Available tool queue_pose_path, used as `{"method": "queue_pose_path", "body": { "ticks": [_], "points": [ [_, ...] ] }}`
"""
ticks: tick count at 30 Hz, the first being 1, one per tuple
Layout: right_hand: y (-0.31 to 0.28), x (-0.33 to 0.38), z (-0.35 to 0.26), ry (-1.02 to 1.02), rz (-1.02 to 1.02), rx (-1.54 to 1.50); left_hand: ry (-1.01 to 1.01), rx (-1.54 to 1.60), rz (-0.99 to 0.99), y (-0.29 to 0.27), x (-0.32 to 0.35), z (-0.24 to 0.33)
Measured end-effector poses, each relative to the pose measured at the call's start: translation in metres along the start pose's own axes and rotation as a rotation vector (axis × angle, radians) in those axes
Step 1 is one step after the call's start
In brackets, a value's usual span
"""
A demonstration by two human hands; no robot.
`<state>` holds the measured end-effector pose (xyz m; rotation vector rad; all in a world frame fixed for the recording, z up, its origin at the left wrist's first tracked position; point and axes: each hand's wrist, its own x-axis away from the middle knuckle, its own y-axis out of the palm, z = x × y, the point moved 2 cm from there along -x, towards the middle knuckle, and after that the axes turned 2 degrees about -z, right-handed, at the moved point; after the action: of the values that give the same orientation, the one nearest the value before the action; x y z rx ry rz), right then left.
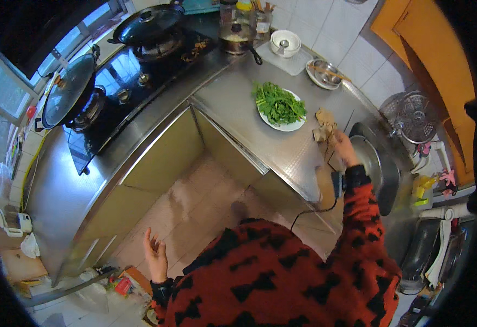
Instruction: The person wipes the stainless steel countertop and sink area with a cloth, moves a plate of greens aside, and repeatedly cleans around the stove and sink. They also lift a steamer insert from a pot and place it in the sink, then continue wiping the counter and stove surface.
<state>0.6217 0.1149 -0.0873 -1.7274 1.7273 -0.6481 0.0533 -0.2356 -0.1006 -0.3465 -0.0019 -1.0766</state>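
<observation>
My right hand (346,150) reaches over the steel counter by the sink, its fingers closed on the edge of a brown, crumpled thing (325,117) that looks like a rag or paper. A smaller tan piece (319,135) lies against it. Just left of these, a white oval plate (291,127) carries a heap of green leafy vegetables (280,103). Low on the left, my left hand (155,256) hangs above the floor with fingers apart and nothing in it.
A lidded wok (69,90) sits over a lit blue flame; a second lidded pan (148,24) stands farther back. A small pot (235,41), white bowls (285,43) and a metal bowl (325,76) line the wall. The sink (366,158) lies right; an orange cabinet door (432,52) juts out.
</observation>
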Motion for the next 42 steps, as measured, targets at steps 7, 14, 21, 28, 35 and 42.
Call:
{"method": "queue_pose_path", "body": {
  "ticks": [7,14,21,28,35,42],
  "points": [
    [0.013,-0.067,0.034,0.175,-0.236,0.523,-0.050,-0.062,-0.068,0.027,-0.017,0.014],
    [0.036,-0.064,0.037,0.114,-0.183,0.538,-0.132,-0.019,-0.067,0.035,-0.023,0.016],
    [0.080,0.033,-0.041,-0.041,-0.383,0.285,-0.204,0.001,-0.080,0.021,-0.027,0.005],
    [0.173,0.092,-0.202,0.279,-0.851,-0.422,-0.101,-0.027,-0.058,-0.051,-0.028,-0.018],
    [0.254,0.110,-0.325,0.169,-0.943,-0.429,-0.102,0.031,0.212,-0.174,0.022,-0.069],
    [0.315,0.126,-0.411,0.015,-1.001,-0.353,-0.259,0.179,0.412,-0.231,0.094,-0.115]
  ]
}}
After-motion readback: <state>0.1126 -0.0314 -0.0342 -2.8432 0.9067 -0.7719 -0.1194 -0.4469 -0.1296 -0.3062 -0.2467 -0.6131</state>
